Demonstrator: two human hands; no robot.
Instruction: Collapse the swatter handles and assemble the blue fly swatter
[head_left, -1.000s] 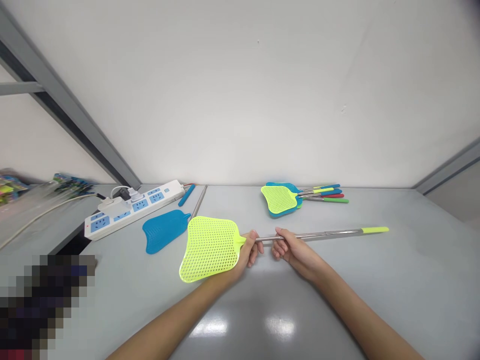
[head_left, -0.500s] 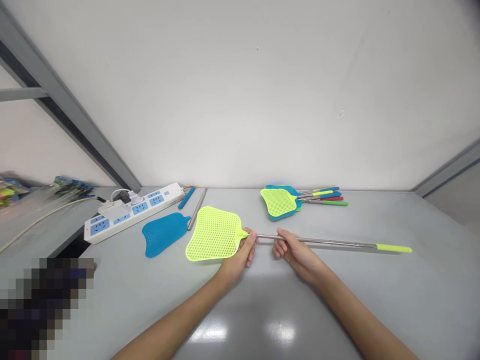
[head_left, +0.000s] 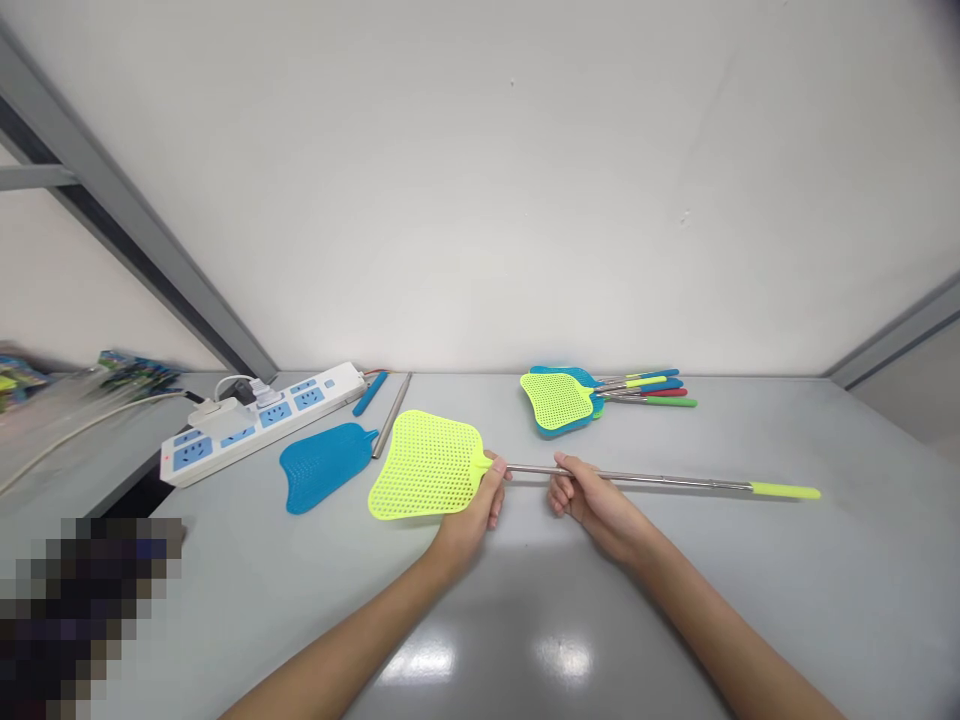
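Observation:
A yellow-green plastic fly swatter (head_left: 425, 465) lies almost level just above the grey table (head_left: 750, 600), its steel shaft (head_left: 660, 479) running right to a yellow-green grip (head_left: 785, 490). My left hand (head_left: 472, 515) is shut around the neck where the mesh head meets the shaft. A short way along, my right hand (head_left: 592, 500) holds the steel shaft in its curled fingers. Left of the swatter lies a blue swatter head (head_left: 324, 465), its steel shaft (head_left: 391, 415) pointing to the back.
A white power strip with blue sockets (head_left: 259, 425) and plugged-in cables lies at the back left, beside a blue handle (head_left: 369, 393). Several stacked swatters (head_left: 559, 402) lie at the back. A pixelated dark patch (head_left: 82, 610) covers the lower left corner. A white wall rises behind.
The yellow-green swatter has swung level: its head has risen and straightened, and the grip end has moved right and slightly down. Both hands keep hold of it.

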